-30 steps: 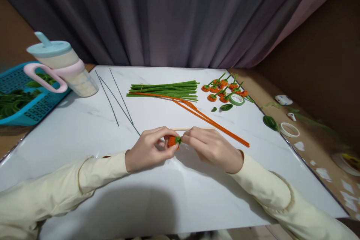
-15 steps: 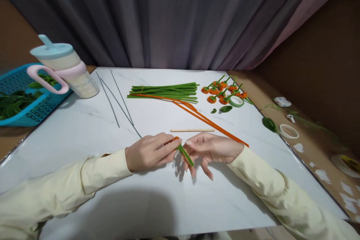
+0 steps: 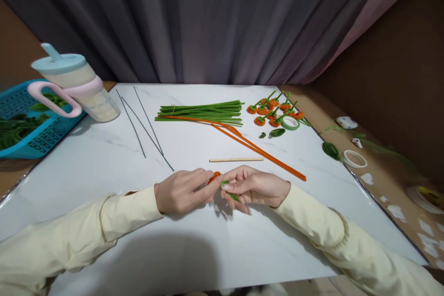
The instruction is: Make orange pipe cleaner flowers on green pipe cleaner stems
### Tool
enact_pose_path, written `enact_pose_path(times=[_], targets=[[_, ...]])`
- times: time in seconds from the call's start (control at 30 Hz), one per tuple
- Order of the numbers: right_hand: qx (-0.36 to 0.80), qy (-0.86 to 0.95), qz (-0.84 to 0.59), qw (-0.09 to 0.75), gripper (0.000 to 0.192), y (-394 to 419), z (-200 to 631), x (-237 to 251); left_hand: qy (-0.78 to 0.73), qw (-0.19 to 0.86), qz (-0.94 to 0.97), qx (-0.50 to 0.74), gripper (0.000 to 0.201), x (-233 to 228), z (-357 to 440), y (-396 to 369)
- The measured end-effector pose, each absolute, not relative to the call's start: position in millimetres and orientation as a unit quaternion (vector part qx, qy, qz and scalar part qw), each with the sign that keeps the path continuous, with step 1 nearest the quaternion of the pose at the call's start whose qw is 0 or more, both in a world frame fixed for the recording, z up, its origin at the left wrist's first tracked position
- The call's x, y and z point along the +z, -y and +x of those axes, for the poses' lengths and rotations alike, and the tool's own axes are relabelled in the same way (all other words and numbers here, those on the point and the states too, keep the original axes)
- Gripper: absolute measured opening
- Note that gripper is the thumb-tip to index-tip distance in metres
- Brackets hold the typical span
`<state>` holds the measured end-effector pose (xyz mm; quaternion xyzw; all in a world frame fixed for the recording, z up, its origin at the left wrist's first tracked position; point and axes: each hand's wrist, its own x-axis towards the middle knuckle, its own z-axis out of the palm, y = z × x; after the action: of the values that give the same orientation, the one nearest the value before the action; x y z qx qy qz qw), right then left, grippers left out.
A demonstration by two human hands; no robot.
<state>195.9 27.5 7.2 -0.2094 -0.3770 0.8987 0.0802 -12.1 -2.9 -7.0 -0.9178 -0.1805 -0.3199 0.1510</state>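
Between my two hands is a small pipe-cleaner flower [image 3: 216,175], orange at the head with a green stem. My left hand [image 3: 189,190] pinches it by the head, and the fingers cover most of the orange part. The thumb and fingers of my right hand [image 3: 255,186] close on the green stem, whose tip pokes out below the thumb. Just beyond the hands lies a thin wooden stick [image 3: 236,160]. Orange pipe cleaners [image 3: 267,152] stretch diagonally behind it, beside a bundle of green pipe cleaners [image 3: 201,112].
Several orange flowers [image 3: 261,120] lie at the back right around a green tape roll [image 3: 290,123]. Dark thin wires [image 3: 140,122] rest on the left. A lidded tumbler [image 3: 92,97] and a blue basket [image 3: 52,136] stand at far left. Off the right edge sits a white tape roll [image 3: 354,159].
My right hand has moved left and closed its thumb and fingers on the green stem; before, its fingers were spread beside it. My left hand keeps its pinch on the flower.
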Motion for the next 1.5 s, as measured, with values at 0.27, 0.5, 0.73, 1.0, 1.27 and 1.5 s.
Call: enact_pose_path(times=[0.27, 0.5, 0.73, 1.0, 1.27, 1.5], targets=[[0.772, 0.514, -0.335, 0.169, 0.021, -17, 193, 24, 0.189, 0.166, -0.914, -0.319, 0.022, -5, -10, 2], [0.366, 0.806, -0.368, 0.283, 0.017, 1, 190, 23, 0.253, 0.101, -0.893, -0.357, 0.024, -9, -5, 6], [0.426, 0.78, -0.381, 0.254, 0.016, -4, 192, 27, 0.293, -0.071, -0.863, -0.405, 0.03, -4, 1, 11], [0.594, 0.687, -0.393, 0.147, 0.017, -11, 196, 33, 0.302, -0.218, -0.879, -0.297, 0.025, 9, -3, 4], [0.4, 0.835, -0.335, 0.175, 0.015, -9, 199, 34, 0.338, -0.383, -0.817, -0.269, 0.022, 23, -1, 3], [0.017, 0.961, -0.197, 0.193, 0.031, -2, 201, 19, 0.403, -0.64, -0.615, -0.224, 0.023, 21, -2, -5]])
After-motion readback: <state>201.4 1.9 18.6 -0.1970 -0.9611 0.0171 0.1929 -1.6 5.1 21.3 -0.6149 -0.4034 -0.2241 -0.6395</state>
